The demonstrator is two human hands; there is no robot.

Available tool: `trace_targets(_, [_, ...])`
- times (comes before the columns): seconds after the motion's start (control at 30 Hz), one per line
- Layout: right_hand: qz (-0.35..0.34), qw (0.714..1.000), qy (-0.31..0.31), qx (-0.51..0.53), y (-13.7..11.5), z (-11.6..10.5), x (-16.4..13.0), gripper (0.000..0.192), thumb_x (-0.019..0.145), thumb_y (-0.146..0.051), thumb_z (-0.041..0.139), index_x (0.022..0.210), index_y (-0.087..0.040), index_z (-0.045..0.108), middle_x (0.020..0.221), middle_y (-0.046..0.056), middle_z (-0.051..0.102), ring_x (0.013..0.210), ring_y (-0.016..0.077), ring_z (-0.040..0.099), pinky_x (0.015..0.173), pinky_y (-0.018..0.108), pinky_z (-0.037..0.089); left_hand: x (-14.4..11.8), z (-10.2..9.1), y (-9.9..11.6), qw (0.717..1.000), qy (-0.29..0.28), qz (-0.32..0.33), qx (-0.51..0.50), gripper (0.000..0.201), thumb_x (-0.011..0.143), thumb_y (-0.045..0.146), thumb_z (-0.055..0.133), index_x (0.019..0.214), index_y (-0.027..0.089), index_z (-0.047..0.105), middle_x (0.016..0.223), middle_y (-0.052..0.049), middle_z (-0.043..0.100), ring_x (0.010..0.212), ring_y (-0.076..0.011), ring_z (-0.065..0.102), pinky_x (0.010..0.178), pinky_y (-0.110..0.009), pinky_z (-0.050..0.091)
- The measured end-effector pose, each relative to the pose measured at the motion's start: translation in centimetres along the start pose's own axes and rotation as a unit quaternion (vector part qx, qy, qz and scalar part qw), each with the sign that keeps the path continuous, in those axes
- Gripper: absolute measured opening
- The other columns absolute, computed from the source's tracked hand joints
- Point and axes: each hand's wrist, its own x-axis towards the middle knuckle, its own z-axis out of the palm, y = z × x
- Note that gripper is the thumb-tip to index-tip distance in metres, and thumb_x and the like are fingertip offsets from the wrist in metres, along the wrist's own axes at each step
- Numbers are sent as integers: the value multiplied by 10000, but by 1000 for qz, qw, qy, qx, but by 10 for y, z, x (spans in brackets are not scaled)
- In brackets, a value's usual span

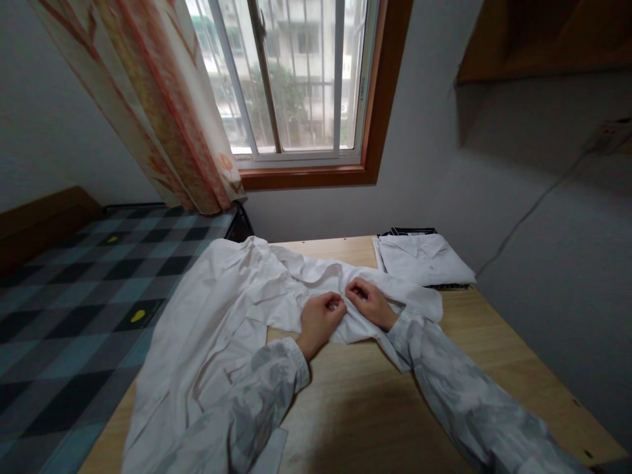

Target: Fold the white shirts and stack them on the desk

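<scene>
A white shirt (207,329) lies spread and rumpled over the wooden table, with one part draped along the left side and another stretching across to the right. My left hand (320,319) is closed in a pinch on the shirt's fabric near the middle. Just to its right, my right hand (368,301) pinches the same fabric, its fingertips close to those of the left. The small bit between the fingertips is too fine to make out. Both forearms are in grey-and-white patterned sleeves.
A folded white shirt (424,258) rests on dark fabric at the table's back right corner. The wooden table (355,408) meets a bed with a checked cover (113,289) on the left. Behind are a window (301,79) and a patterned curtain (162,99). A cable (528,210) hangs along the right wall.
</scene>
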Motion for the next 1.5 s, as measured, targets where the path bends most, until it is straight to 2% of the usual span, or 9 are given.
trace_targets(0.3, [21,999,-34,15,9,-3,4,152,944,-354,642,891,-215,670,802,-2,655,756,180,592,723,307,464,-1,-2,0,999,-24,30,16,205,894,315,676,834,241,857,784,-20,800,705,-184,667,680,-280,448])
trace_targets(0.53, [20,998,50,-45,6,0,5,174,957,-373,631,881,-223,673,815,18,670,747,195,584,701,318,449,-3,2,-3,999,-10,35,-27,189,875,296,668,926,229,837,870,-38,812,752,-189,686,737,-293,493])
trace_targets(0.8, [49,982,148,-107,-10,-52,12,242,1014,-456,589,988,-229,667,848,41,718,731,207,620,682,320,469,0,1,-6,994,77,-1,-75,48,821,264,612,792,226,605,690,27,608,701,-167,595,686,-276,447])
trace_targets(0.9, [47,981,107,-158,-24,-77,12,247,985,-460,633,961,-219,679,812,36,715,688,191,605,661,309,454,2,-1,-7,991,85,-14,-99,69,832,271,588,780,230,569,675,28,595,679,-167,577,667,-278,439])
trace_targets(0.97, [49,977,27,-208,-36,-88,8,269,965,-479,670,908,-218,692,774,24,709,668,181,602,647,300,428,3,-1,-8,988,90,-25,-121,79,833,284,587,778,229,571,667,30,588,660,-166,573,652,-276,436])
trace_targets(1.07, [80,942,-110,-306,-53,-91,-1,287,902,-508,768,871,-225,728,799,16,737,702,180,634,628,292,370,4,0,-9,980,108,-44,-159,95,825,314,603,795,225,587,652,41,578,625,-162,564,626,-272,429])
trace_targets(1.13, [96,911,-152,-371,-58,-85,-6,276,868,-496,811,876,-229,742,847,24,758,751,193,652,624,296,331,5,0,-8,975,119,-51,-179,109,824,327,605,792,225,588,634,47,574,607,-159,555,613,-269,426])
trace_targets(1.23, [82,902,-160,-393,-54,-75,-5,177,902,-404,776,911,-229,757,898,35,771,814,201,663,652,298,331,6,-1,-7,971,127,-53,-196,112,817,324,597,763,228,573,596,53,565,581,-155,539,598,-263,416])
trace_targets(1.5, [47,946,-129,-293,-37,-73,0,122,905,-333,759,932,-217,788,898,33,777,796,185,660,715,288,407,7,-2,-6,967,134,-57,-211,122,807,325,605,743,227,570,567,58,553,560,-147,516,589,-256,400])
